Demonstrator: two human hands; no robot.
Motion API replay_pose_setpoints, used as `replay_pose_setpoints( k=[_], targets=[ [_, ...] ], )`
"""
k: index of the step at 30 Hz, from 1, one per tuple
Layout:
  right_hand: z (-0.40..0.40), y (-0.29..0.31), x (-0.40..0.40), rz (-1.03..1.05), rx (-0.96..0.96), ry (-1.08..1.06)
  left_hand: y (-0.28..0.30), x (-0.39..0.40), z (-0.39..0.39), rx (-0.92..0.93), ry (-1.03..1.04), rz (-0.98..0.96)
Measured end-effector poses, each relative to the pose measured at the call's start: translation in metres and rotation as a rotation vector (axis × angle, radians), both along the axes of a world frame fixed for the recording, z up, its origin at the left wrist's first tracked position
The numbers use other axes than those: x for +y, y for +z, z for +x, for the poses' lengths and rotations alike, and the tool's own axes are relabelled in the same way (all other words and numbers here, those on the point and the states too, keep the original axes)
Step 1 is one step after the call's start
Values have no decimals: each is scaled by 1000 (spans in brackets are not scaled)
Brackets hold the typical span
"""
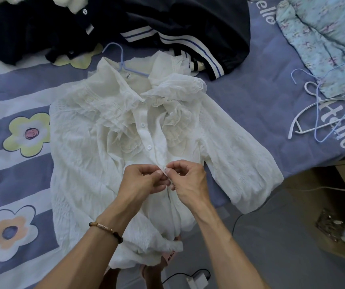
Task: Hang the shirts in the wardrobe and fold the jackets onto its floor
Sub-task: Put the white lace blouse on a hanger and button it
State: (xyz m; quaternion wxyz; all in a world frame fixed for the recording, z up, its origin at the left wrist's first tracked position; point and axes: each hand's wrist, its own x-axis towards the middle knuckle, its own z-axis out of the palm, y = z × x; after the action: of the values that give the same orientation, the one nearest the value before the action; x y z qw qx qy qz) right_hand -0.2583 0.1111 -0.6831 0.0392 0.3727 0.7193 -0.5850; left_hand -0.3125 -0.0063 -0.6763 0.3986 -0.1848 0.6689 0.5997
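Note:
A white ruffled shirt (79, 155) lies face up on the bed, spread over its near edge. A pale blue hanger (119, 57) sits inside its collar, hook pointing away from me. My left hand (142, 177) and my right hand (186, 180) meet at the shirt's front placket, each pinching the fabric edge around a button. Two buttons above my fingers are fastened. A dark navy jacket (188, 28) with white-striped cuffs lies crumpled beyond the shirt.
The bed carries a purple flower-print cover (21, 97). A light blue floral garment (326, 36) lies at the far right, with loose white and blue hangers (321, 119) beside it. A cardboard box (321, 190) and a charger with cable (196, 280) sit on the floor.

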Motion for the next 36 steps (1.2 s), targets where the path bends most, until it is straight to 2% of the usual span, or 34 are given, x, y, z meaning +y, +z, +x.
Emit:
replay_pose_setpoints(
  k=[5, 10, 16, 21, 25, 29, 32, 36],
  targets=[
    [-1, -1, -3, -53, 8, -15, 0, 4, -6, -71, 71, 25],
    [-1, -4, -5, 20, 9, 29, -3, 7, -10, -137, 129, 34],
    [-8, -6, -8, 119, 30, 34, -6, 4, -13, -109, 69, -1],
    [-14, -4, -8, 94, -3, 75, -7, 0, -16, -6, 32, -25],
    [-15, -2, -8, 198, 65, 170, -7, -2, -23, -90, 15, -12],
    [-17, -7, -9, 269, 70, 148, -9, -3, -26, -156, 35, 23],
    [-17, -6, -11, 263, 61, 128, -9, -5, -28, -131, 18, 10],
    [-16, -7, -11, 235, 11, 149, -8, -9, -31, -10, -80, -57]
  ],
)
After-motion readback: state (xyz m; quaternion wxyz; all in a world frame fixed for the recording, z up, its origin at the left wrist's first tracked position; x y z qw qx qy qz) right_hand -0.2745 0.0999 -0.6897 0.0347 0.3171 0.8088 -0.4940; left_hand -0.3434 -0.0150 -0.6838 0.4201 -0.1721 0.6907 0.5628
